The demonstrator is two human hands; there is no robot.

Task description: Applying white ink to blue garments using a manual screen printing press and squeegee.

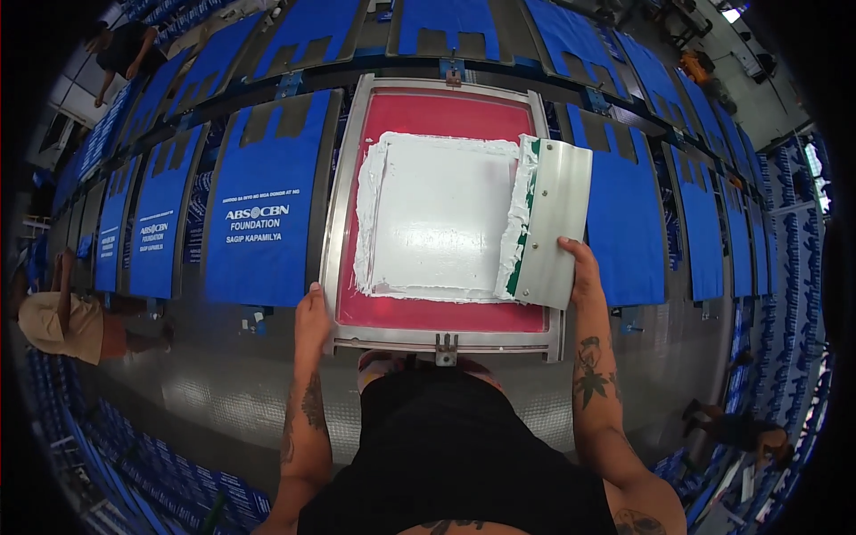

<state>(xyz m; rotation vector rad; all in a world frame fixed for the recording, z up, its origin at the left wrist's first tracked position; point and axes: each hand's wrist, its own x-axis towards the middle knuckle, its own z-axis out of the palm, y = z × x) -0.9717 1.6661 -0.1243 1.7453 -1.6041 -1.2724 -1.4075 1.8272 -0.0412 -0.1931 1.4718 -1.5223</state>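
Our squeegee (pixel 555 218), right of centre, its lower end clamped in our right hand (pixel 582 275), meets white ink (pixel 441 214) on the printing screen (pixel 406 111). We're probably spreading; an even leftward stroke seems needed next. Left hand (pixel 312 316) at lower left, grip unclear.

One head-worn fisheye looks steeply down from close above the wearer's torso (pixel 432 455), at six o'clock, and the frame (pixel 392 339), just toward twelve from centre; its wide sweep takes in bags (pixel 259 169) from nine through twelve to three.
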